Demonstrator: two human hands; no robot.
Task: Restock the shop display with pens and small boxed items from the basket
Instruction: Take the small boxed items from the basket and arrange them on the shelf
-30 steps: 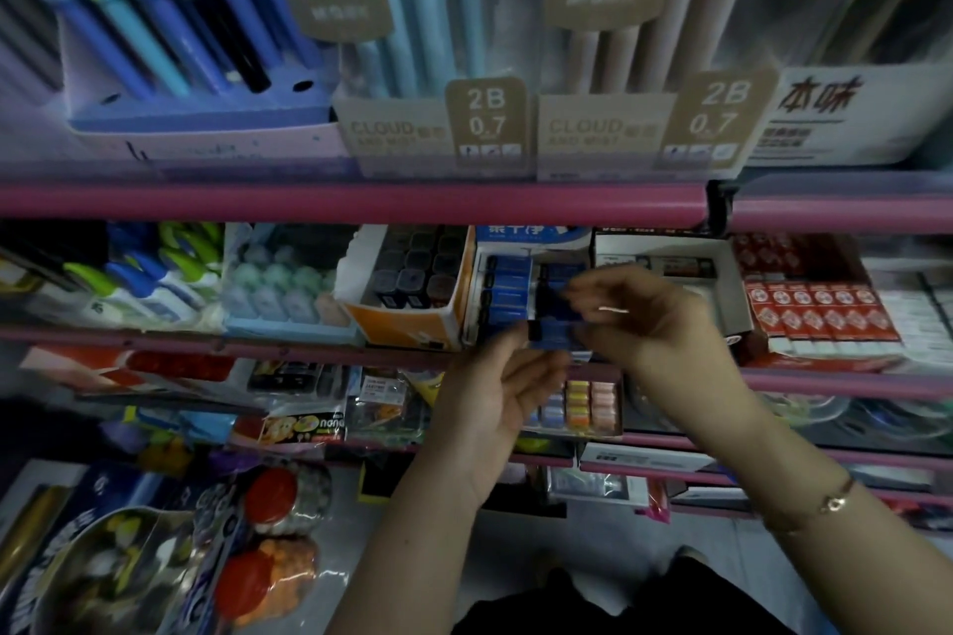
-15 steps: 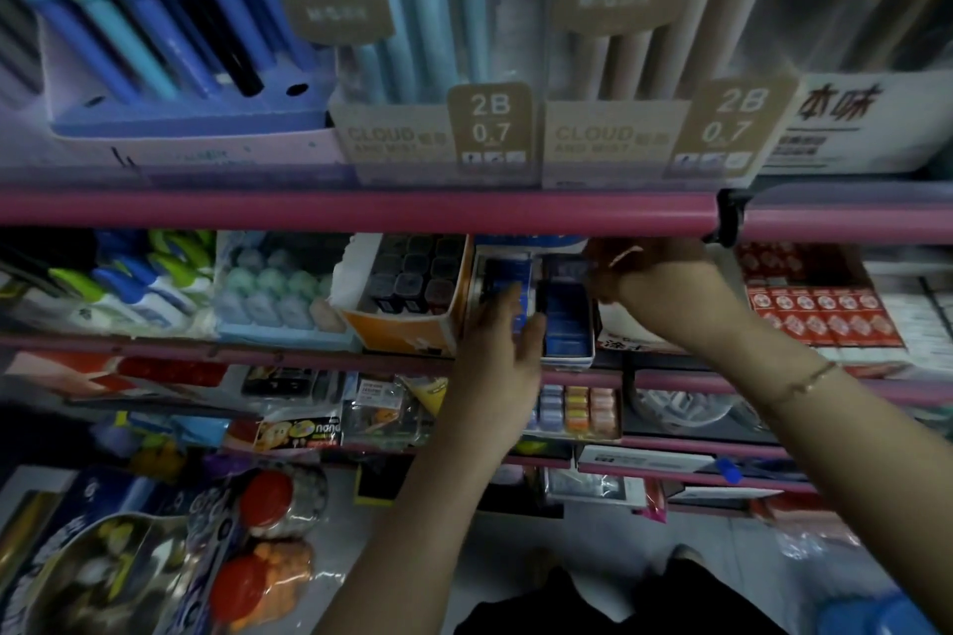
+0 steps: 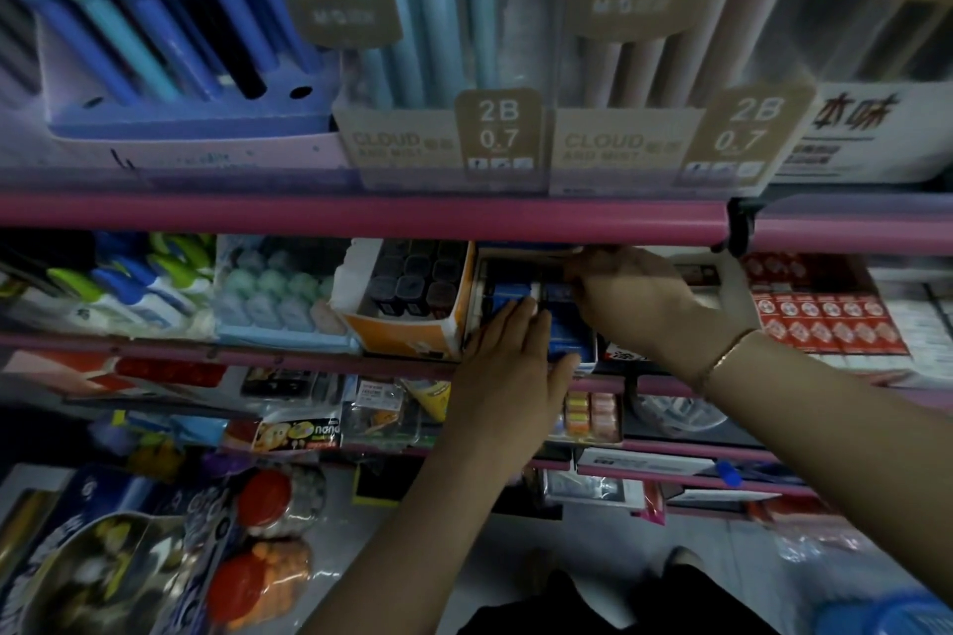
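On the middle shelf, a white display carton holds rows of small blue boxes. My left hand lies flat with its fingers apart, fingertips on the left row of blue boxes. My right hand reaches under the pink shelf rail to the carton's back, its fingers curled on a small blue box in the right row. How far that box is seated is hidden by the fingers. Blue pens and light blue pencils stand on the shelf above.
The pink shelf rail hangs just over my right hand. An orange carton of dark items sits left of the blue boxes and red-and-white packs to the right. Jars with red lids stand below. A blue object shows at the bottom right.
Both hands lifted the blue boxes from in front of the shelf into the carton. The right hand then pushed deeper toward the back and the left hand flattened on the front rows.
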